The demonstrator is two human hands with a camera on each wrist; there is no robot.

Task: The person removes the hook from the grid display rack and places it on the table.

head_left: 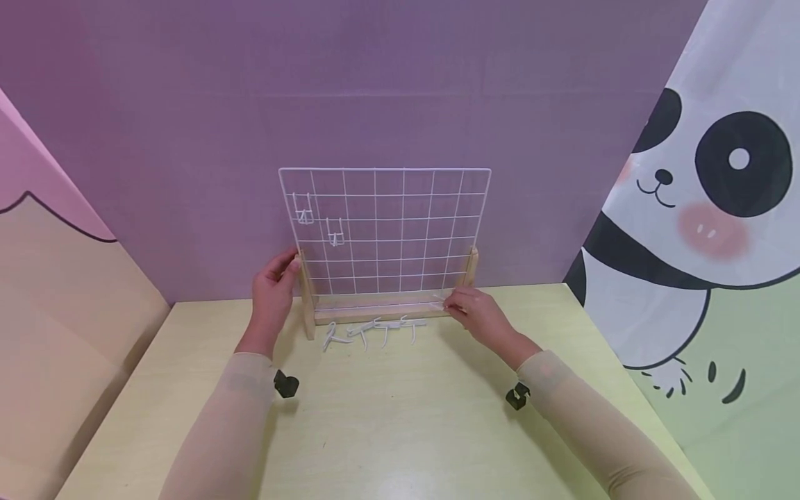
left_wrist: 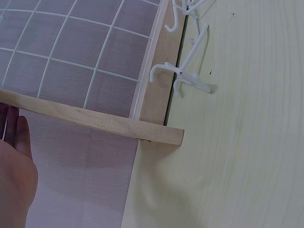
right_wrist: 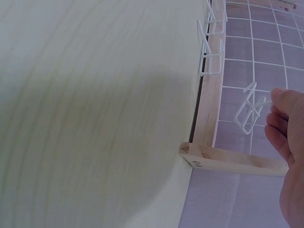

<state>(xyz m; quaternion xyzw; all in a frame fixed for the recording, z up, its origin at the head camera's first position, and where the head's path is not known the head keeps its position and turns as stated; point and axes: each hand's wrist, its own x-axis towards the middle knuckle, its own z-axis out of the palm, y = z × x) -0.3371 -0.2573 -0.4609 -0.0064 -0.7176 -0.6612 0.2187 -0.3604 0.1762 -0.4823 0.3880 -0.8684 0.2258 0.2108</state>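
Observation:
A white wire grid panel (head_left: pixel 389 229) stands upright in a wooden stand (head_left: pixel 309 295). My left hand (head_left: pixel 275 281) holds the top of the stand's left post; in the left wrist view its fingers (left_wrist: pixel 21 137) partly disappear behind the wood. Between thumb and fingertips, my right hand (head_left: pixel 478 316) pinches a white wire hook (right_wrist: pixel 245 116) in front of the grid's lower right. One white hook (head_left: pixel 304 210) hangs on the grid at upper left, and another hook (head_left: pixel 335 235) hangs lower and to its right.
Several loose white hooks (head_left: pixel 385 326) lie on the pale wooden table (head_left: pixel 387 423) along the stand's front bar. Behind the grid is a purple backdrop (head_left: pixel 387 83). A panda picture (head_left: pixel 706 208) covers the right side.

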